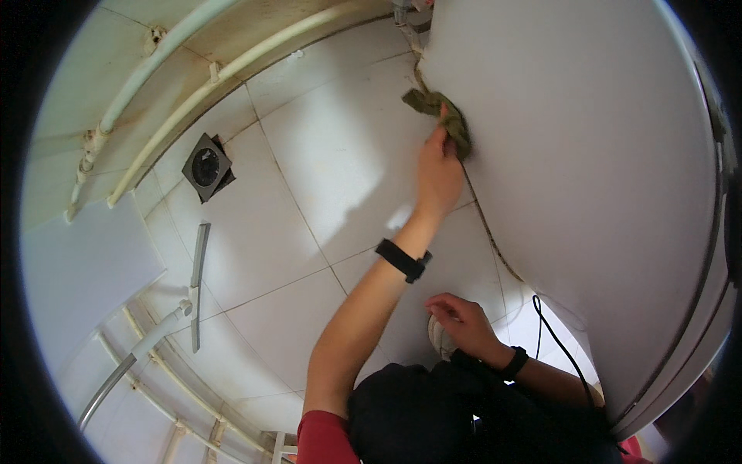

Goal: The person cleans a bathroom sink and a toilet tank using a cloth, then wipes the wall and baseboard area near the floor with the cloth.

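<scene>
My left hand stretches far forward, its fingers closed on a crumpled olive-green cloth. The cloth touches the white floor tiles along the base of a large white appliance panel. A dark, dirty line runs along that base, below the cloth. Nearer my body, my right hand hangs loosely with bent fingers and nothing visible in it. Just beneath it shows part of a pale shoe, mostly hidden by the hand and dark clothing.
A floor drain has its square grate turned askew over the opening. A squeegee with a metal pole stands at left. Pale pipes follow the wall. A black cable loops by the appliance's near corner. Fittings stand at the far corner.
</scene>
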The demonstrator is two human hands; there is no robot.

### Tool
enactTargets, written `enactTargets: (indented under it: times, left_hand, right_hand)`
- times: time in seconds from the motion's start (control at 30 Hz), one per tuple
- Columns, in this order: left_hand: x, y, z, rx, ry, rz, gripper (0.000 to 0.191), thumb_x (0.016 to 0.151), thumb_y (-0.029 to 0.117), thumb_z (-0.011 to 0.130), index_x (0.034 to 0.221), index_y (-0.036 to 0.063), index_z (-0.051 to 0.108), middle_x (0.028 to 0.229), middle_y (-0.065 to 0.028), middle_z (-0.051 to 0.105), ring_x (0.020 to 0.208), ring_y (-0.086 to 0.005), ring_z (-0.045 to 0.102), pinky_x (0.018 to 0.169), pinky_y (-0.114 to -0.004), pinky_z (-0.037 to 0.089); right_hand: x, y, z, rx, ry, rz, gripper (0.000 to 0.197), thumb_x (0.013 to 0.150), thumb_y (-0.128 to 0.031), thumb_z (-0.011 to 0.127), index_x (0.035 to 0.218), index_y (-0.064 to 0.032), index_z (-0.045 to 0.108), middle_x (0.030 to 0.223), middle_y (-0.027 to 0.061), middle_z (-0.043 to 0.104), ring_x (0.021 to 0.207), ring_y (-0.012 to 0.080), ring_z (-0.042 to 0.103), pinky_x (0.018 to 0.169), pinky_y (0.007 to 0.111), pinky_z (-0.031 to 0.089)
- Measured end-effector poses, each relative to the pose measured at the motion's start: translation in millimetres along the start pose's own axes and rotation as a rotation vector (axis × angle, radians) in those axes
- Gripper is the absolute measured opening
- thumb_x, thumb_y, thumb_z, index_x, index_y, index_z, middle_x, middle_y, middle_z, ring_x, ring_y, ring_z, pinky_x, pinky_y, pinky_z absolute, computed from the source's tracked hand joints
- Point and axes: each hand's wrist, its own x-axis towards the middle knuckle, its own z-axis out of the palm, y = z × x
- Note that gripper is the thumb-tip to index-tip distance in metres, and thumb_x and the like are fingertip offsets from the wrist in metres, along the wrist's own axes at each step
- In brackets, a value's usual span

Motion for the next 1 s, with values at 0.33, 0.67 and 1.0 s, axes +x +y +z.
enactTargets:
  times: [0.33,0.67,1.0]
  left_hand:
    - [53,23,-25,-0.048,0.036,0.039,0.052,0.096,-0.006,0.039,0.147,-0.0001,0.041,0.127,-0.0217,0.062,0.109,-0.0264,0.059,0.097,-0.030,0.043]
    - [-77,26,23,-0.172,0.022,0.109,0.067,0.088,-0.016,0.042,0.149,0.0108,0.043,0.120,-0.0146,0.068,0.094,-0.0140,0.058,0.088,-0.026,0.045]
    - [-84,43,33,-0.243,0.322,0.302,0.042,0.069,-0.017,0.060,0.104,0.0020,0.073,0.089,-0.0085,0.068,0.076,-0.0150,0.061,0.068,-0.025,0.048]
  right_hand:
    - [-2,11,-3,-0.006,-0.007,-0.012,0.027,0.101,-0.024,0.058,0.115,-0.0008,0.063,0.098,0.0101,0.070,0.088,0.0168,0.066,0.079,0.031,0.052]
    - [5,36,5,-0.052,0.014,-0.087,0.023,0.099,-0.019,0.057,0.116,-0.0028,0.062,0.097,0.0130,0.070,0.085,0.0192,0.067,0.077,0.034,0.052]
    - [7,36,19,-0.209,0.009,-0.156,0.026,0.093,-0.021,0.063,0.112,-0.0028,0.063,0.100,0.0171,0.070,0.088,0.0319,0.068,0.078,0.039,0.053]
